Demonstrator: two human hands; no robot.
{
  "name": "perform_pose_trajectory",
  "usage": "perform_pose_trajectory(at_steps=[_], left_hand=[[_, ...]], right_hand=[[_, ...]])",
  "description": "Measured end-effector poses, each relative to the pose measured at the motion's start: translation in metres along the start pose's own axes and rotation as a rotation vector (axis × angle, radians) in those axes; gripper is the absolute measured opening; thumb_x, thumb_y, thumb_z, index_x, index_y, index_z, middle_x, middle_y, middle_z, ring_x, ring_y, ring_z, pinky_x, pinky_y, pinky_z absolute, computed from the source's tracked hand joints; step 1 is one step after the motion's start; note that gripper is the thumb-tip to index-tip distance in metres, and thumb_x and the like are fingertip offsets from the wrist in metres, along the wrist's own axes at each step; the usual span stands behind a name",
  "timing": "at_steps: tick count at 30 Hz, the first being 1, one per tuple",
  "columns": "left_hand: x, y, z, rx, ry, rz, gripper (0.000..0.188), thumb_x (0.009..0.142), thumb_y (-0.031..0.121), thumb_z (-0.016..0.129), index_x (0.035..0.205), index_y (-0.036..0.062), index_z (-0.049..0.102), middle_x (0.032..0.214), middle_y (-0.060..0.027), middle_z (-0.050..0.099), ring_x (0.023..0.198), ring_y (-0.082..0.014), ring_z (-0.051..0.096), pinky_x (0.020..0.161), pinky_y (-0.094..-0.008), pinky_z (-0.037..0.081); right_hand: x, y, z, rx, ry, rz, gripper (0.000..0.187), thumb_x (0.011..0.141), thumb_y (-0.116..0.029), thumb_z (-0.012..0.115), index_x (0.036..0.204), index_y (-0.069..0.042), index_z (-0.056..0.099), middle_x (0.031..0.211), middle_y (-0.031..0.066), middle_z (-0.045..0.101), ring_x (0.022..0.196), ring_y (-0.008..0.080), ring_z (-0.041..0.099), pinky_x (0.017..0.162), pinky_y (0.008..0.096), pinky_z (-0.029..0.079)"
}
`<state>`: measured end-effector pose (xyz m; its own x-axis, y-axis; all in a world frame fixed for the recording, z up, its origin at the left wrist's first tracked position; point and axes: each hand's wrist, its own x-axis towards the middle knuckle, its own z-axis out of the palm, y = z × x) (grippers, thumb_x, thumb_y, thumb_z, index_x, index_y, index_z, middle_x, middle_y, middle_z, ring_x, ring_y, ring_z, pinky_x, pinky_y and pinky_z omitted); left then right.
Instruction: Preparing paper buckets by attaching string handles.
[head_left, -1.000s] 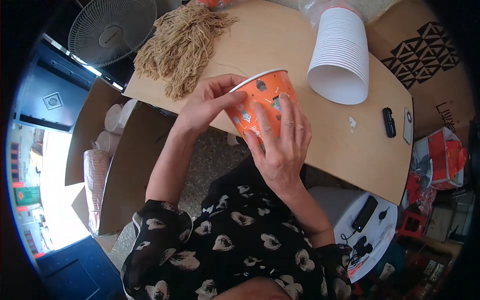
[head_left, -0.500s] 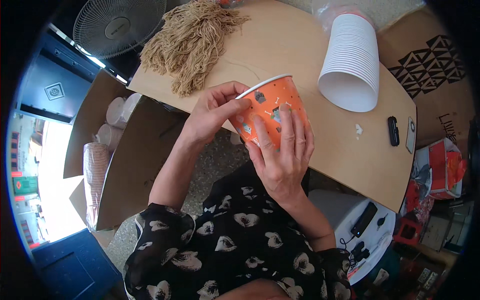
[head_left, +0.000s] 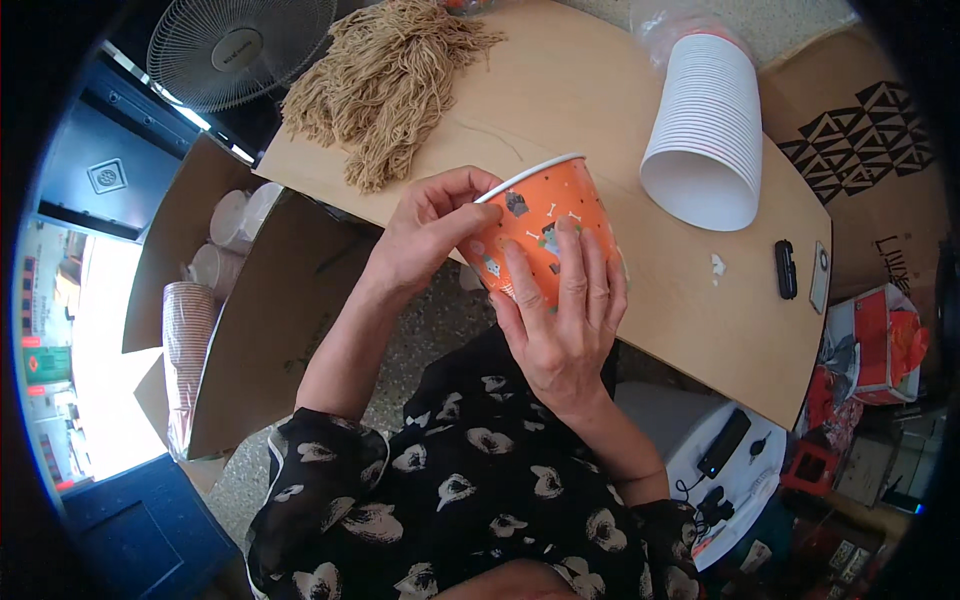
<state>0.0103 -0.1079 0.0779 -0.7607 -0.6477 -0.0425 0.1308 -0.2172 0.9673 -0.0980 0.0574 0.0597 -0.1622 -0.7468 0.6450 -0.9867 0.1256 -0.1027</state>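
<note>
An orange paper tub (head_left: 583, 200) with a white rim and a pattern of paws and bones is held up, tilted, at the table's near edge. My left hand (head_left: 430, 228) grips it at the rim, thumb on the outer wall and the other fingers partly hidden behind the rim. Spread over the printed side, my right hand (head_left: 565, 310) supports the tub from below and the right. Farther off to the right, a tall stack of white paper tubs (head_left: 706, 130) lies on the table with its open mouth toward me.
Tan yarn strands (head_left: 395, 90) lie heaped at the table's far left, near a fan (head_left: 237, 50). A box cutter (head_left: 786, 269) and white scraps (head_left: 717, 266) rest on the right of the table (head_left: 700, 340). At left, an open carton (head_left: 262, 340) holds stacked cups (head_left: 188, 340).
Both hands keep the tub in nearly the same pose. The surroundings have shifted very slightly in the view.
</note>
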Motion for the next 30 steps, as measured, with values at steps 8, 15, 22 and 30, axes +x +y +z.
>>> perform_pose_trajectory(at_steps=[8,15,22,30], left_hand=[[-0.002,-0.001,-0.002,-0.013,0.017,-0.009,0.018,0.09,0.009,0.062,0.105,0.0013,0.068,0.081,-0.0003,0.068,0.064,-0.0029,0.059,0.055,-0.0191,0.05],[-0.008,-0.001,-0.001,-0.032,0.013,0.016,0.02,0.088,0.006,0.062,0.106,-0.0016,0.067,0.086,-0.0024,0.069,0.066,-0.0043,0.061,0.057,-0.0189,0.049],[-0.012,0.0,-0.006,-0.042,-0.031,0.001,0.021,0.089,0.006,0.062,0.108,-0.0033,0.066,0.087,-0.0038,0.07,0.069,-0.0054,0.062,0.061,-0.0207,0.05],[-0.011,0.004,-0.005,0.02,-0.051,0.005,0.021,0.091,0.009,0.063,0.108,-0.0026,0.065,0.087,-0.0041,0.07,0.069,-0.0058,0.063,0.061,-0.0219,0.054]], right_hand=[[-0.001,-0.001,-0.001,0.02,-0.004,-0.002,0.053,0.083,-0.033,0.077,0.134,-0.024,0.065,0.149,0.0196,0.049,0.133,0.0363,0.051,0.108,0.0567,0.035],[-0.001,0.0,-0.002,0.05,0.02,-0.003,0.052,0.082,-0.031,0.078,0.131,-0.023,0.067,0.148,0.019,0.051,0.133,0.0356,0.051,0.109,0.0554,0.034],[-0.002,0.001,-0.004,0.07,0.021,-0.008,0.052,0.082,-0.03,0.079,0.132,-0.023,0.068,0.148,0.019,0.052,0.132,0.0353,0.051,0.108,0.0547,0.035],[-0.003,0.0,-0.003,0.064,0.022,-0.02,0.052,0.082,-0.03,0.078,0.132,-0.022,0.067,0.148,0.0193,0.051,0.133,0.0356,0.051,0.107,0.0552,0.036]])
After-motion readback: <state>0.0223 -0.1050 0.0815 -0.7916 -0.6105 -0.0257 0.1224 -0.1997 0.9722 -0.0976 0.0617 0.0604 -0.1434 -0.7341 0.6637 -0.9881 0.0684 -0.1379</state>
